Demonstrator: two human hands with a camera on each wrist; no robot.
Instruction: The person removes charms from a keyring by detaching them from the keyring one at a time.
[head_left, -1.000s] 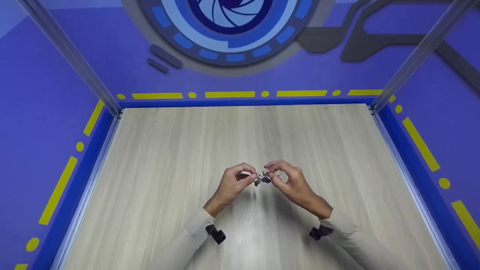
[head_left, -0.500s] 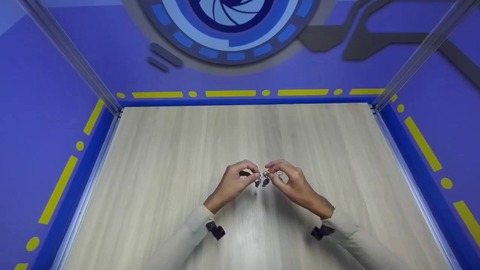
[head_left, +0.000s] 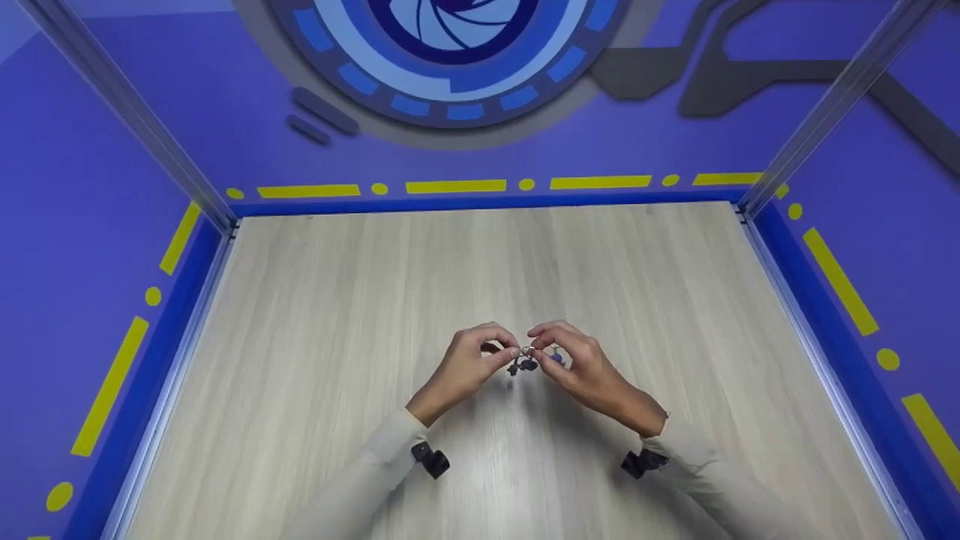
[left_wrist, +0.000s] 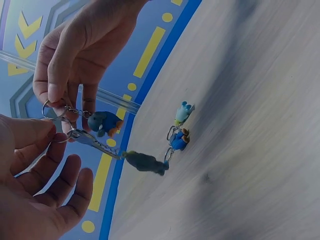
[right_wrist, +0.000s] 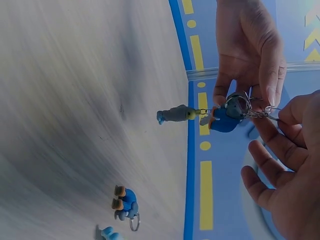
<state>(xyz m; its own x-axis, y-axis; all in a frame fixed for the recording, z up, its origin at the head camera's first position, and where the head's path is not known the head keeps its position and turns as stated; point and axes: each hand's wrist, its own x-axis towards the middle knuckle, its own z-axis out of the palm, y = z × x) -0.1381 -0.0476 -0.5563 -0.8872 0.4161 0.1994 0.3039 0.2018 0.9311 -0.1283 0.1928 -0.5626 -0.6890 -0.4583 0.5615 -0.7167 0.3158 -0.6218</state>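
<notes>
In the head view my left hand (head_left: 471,364) and right hand (head_left: 585,367) meet fingertip to fingertip above the table. The left thumb and fingertips pinch the ring of one keychain, whose chain ends in a grey-green figurine (left_wrist: 145,162) with a yellowish head, hanging down. My right hand pinches a second keychain's ring (left_wrist: 52,110); its blue figurine (right_wrist: 225,120) with orange feet dangles from a short chain. Both metal rings come together between the fingertips, and whether they are linked I cannot tell.
Two more keychain figurines lie on the wooden table (head_left: 360,300): a blue one (right_wrist: 127,201) with brown feet and a light-blue one (left_wrist: 183,112). Blue panels with yellow markings (head_left: 455,185) and metal posts (head_left: 832,112) enclose the table's back and sides.
The right fingertips have come slightly closer to the left ones. The hanging figurines have swung and turned a little. Both forearms stay nearly where they were.
</notes>
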